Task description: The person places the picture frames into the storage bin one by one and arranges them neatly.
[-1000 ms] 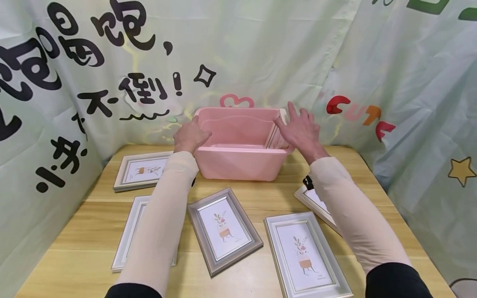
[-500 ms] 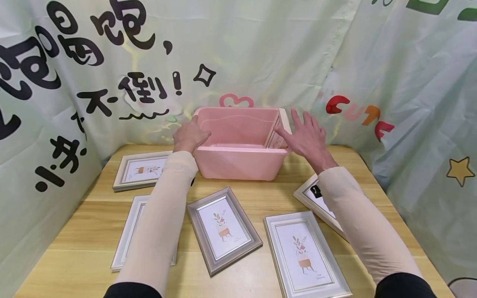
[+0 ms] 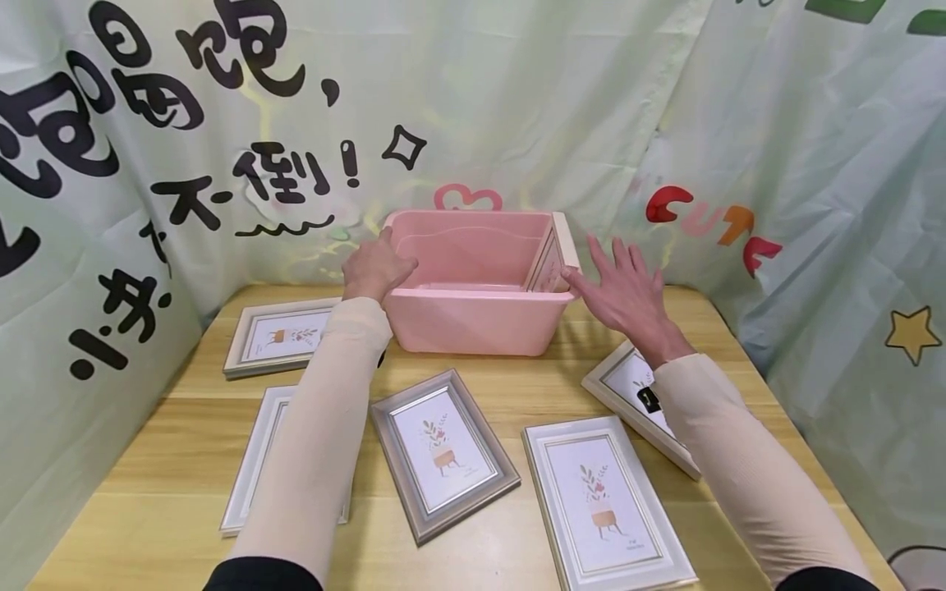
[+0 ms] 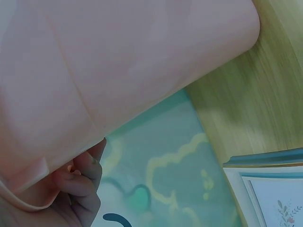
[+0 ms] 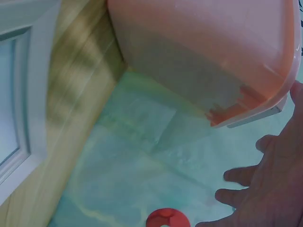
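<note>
Pale green fabric [image 3: 517, 107] hung behind and beside the scene in the head view, printed with black characters, a pink heart and the letters CUTE. Below it spread the light wood tabletop [image 3: 543, 390], with a pink bin [image 3: 476, 324] standing at its far edge. Five framed pictures [image 3: 446, 457] lay face up around the near side, some partly covered by the sleeves [image 3: 754, 464]. One more frame [image 3: 566, 240] stood tilted inside the bin at its right end. The left hand [image 3: 377, 267] gripped the bin's left rim; the right hand [image 3: 626, 294] was spread beside the right end, and whether its thumb touched there could not be told. A second earlier that hand had been over the inside frame's top edge; it had since moved outward, baring the edge, while the left hand had stayed put.

From the left wrist, fingers [image 4: 80, 184] curled round the rim, fabric and wood beyond.

From the right wrist, the fingers [image 5: 241, 176] were splayed apart, below the bin's end wall.
</note>
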Available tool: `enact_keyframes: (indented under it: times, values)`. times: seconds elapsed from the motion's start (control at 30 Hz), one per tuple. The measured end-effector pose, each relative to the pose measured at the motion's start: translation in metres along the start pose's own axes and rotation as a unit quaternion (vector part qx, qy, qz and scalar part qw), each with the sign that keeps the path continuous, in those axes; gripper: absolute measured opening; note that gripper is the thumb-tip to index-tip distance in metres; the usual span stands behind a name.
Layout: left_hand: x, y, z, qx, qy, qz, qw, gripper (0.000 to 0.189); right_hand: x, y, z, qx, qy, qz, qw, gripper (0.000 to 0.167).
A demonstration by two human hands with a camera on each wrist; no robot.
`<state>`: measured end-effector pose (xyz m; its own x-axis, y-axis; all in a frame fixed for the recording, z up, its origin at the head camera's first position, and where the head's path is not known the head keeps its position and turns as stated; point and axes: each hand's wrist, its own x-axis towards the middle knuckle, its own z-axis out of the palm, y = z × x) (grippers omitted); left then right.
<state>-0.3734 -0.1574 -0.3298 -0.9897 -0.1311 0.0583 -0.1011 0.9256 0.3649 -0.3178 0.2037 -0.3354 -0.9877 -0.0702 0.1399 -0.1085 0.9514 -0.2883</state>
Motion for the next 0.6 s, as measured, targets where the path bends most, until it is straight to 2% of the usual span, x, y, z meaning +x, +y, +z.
enact_keyframes:
  times: [0.37, 0.6]
  values:
    - [0.0, 0.0, 0.0, 0.0, -0.006, 0.001, 1.0, 0.084, -0.02, 0.024, 0.012, -0.006, 0.014, -0.014, 0.9998, 0.081]
    - [0.002, 0.0, 0.0, 0.0, -0.009, -0.003, 1.0, 0.085, -0.03, 0.039, 0.016, -0.012, -0.012, 0.0, 0.9999, 0.081]
